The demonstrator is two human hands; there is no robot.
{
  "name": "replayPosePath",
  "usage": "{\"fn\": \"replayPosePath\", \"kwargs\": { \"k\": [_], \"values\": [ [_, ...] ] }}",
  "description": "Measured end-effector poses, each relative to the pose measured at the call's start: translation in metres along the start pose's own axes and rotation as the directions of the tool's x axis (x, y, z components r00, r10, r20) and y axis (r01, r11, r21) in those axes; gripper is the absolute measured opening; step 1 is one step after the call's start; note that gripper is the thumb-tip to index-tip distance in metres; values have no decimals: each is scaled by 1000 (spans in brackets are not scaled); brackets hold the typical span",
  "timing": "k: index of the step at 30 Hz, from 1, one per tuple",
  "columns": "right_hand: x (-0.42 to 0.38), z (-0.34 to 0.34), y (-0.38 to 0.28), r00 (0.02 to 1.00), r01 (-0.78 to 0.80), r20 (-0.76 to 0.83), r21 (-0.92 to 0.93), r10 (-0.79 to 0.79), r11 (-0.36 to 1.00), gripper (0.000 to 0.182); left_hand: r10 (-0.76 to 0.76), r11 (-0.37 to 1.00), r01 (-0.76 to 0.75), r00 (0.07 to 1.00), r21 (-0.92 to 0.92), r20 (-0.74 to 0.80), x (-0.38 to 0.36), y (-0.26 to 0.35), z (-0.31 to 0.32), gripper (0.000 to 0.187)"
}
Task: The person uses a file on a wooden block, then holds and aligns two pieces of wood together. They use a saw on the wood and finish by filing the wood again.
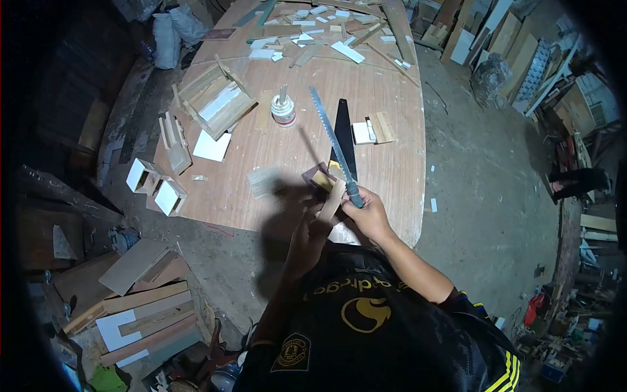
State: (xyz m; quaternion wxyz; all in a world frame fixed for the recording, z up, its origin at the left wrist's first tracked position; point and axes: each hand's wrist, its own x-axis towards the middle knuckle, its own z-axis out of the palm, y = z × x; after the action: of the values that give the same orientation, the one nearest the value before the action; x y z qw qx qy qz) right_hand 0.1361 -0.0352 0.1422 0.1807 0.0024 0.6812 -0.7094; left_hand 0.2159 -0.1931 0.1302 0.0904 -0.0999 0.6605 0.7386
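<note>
Both hands work close together over the near edge of the table, each clamped on something. With my right hand I grip the handle of a narrow saw, its toothed blade slanting up to the far left. With my left hand, which is in shadow, I hold a pale wooden strip just left of that handle; whether blade and strip touch, I cannot tell. Beyond my grip lies a black-bladed saw, with a small white-topped block to its right. To its left stands an open white tub with something upright in it. Farther left sits a wooden box frame, tilted, and offcuts litter the far end.
</note>
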Motion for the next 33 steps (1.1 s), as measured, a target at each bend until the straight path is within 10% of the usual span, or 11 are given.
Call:
{"fn": "replayPosePath", "kwargs": {
  "k": [10,11,16,22,33],
  "values": [
    [-8,16,65,984,-125,-146,-169,100,978,7,-239,960,224,968,-166,-72,21,-55,-15,16],
    [-9,16,90,984,63,-137,-324,-113,944,11,-256,952,220,953,-211,-162,24,-55,-20,10],
    [-17,8,74,969,-96,-245,-201,45,975,15,-333,921,261,914,-290,-232,46,-47,-76,10],
    [0,-53,110,815,-280,-565,-186,131,942,16,-294,873,256,955,-416,-29,47,-45,-97,27],
    [16,-78,161,733,-312,-668,-161,129,937,32,-36,927,74,993,-368,111,41,-29,-89,35]
  ]
}}
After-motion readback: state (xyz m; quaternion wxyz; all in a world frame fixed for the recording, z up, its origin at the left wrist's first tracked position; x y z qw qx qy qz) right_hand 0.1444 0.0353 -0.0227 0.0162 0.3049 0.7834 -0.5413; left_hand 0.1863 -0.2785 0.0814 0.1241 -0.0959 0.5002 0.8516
